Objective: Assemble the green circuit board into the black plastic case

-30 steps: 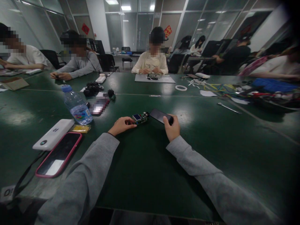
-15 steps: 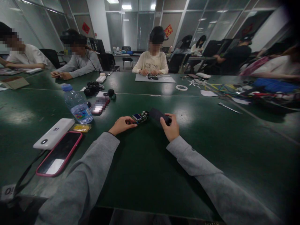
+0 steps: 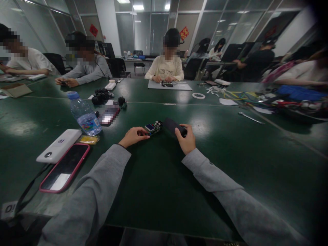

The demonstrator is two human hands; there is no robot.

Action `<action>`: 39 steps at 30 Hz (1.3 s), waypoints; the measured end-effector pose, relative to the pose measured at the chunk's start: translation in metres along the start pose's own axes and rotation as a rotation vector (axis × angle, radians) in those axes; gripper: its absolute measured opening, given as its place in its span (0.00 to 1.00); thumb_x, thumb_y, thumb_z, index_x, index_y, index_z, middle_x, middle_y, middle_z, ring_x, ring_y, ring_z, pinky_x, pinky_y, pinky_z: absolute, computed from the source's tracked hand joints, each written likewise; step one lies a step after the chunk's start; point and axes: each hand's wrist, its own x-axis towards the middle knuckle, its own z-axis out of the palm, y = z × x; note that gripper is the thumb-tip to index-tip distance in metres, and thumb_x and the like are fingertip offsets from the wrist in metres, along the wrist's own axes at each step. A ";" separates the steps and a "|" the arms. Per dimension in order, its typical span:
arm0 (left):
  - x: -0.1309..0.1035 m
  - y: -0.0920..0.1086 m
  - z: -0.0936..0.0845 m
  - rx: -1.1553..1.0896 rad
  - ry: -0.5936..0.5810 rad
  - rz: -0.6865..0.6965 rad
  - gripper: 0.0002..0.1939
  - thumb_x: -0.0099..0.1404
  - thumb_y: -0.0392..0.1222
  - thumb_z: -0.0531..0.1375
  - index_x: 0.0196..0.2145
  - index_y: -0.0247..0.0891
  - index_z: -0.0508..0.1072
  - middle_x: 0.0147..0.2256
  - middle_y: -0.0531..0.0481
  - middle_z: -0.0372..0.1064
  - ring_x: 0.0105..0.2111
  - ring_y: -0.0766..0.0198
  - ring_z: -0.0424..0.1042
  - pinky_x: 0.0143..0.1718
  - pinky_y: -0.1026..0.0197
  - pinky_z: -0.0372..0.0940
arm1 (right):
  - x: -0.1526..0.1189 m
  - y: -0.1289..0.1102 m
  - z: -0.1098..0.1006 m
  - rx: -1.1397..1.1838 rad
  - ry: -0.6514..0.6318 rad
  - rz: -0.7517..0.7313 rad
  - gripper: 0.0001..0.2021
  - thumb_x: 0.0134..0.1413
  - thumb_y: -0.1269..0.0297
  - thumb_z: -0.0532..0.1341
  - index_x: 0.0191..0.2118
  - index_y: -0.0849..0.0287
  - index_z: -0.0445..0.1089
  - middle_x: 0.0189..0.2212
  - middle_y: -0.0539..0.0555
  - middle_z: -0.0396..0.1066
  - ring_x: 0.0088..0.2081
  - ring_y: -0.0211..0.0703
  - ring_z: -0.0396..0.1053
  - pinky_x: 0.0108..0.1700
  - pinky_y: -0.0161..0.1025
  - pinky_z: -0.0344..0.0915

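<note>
A left hand [image 3: 133, 137], thumb and fingers pinching its near end, steadies a small green circuit board with a square dark screen [image 3: 153, 128] on a glossy dark-green tabletop [image 3: 159, 177], while a right hand [image 3: 187, 138] clasps the end of a flat, matte-black rectangular block [image 3: 174, 127], thumb on its near side. The two forearms, in soft grey sleeves creased at the elbows, reach forward and angle inward; the board's far end and the block lie close together between the hands. At left stand a clear, ribbed plastic bottle with a blue cap [image 3: 85, 118], a smooth white power bank [image 3: 59, 146] and a glossy black phone in a pink-red case [image 3: 65, 168].
</note>
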 end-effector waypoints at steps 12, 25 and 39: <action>0.000 -0.001 0.001 0.004 -0.001 -0.011 0.24 0.52 0.60 0.62 0.39 0.39 0.75 0.31 0.50 0.70 0.28 0.66 0.64 0.27 0.64 0.56 | 0.001 0.002 0.001 0.010 0.074 -0.011 0.22 0.51 0.47 0.59 0.44 0.60 0.66 0.37 0.57 0.69 0.37 0.46 0.67 0.42 0.44 0.63; 0.000 0.000 0.001 0.005 -0.003 -0.015 0.23 0.53 0.60 0.62 0.38 0.40 0.75 0.30 0.51 0.69 0.27 0.67 0.63 0.26 0.64 0.54 | 0.001 0.000 0.000 0.045 0.104 0.005 0.23 0.51 0.48 0.58 0.47 0.59 0.64 0.40 0.57 0.69 0.39 0.46 0.67 0.43 0.45 0.64; 0.002 -0.007 0.003 -0.004 0.040 0.018 0.19 0.59 0.53 0.59 0.43 0.39 0.72 0.37 0.49 0.71 0.31 0.66 0.66 0.32 0.62 0.61 | 0.001 0.001 0.001 0.022 0.046 0.003 0.22 0.52 0.46 0.58 0.45 0.59 0.66 0.37 0.56 0.69 0.37 0.46 0.67 0.42 0.45 0.63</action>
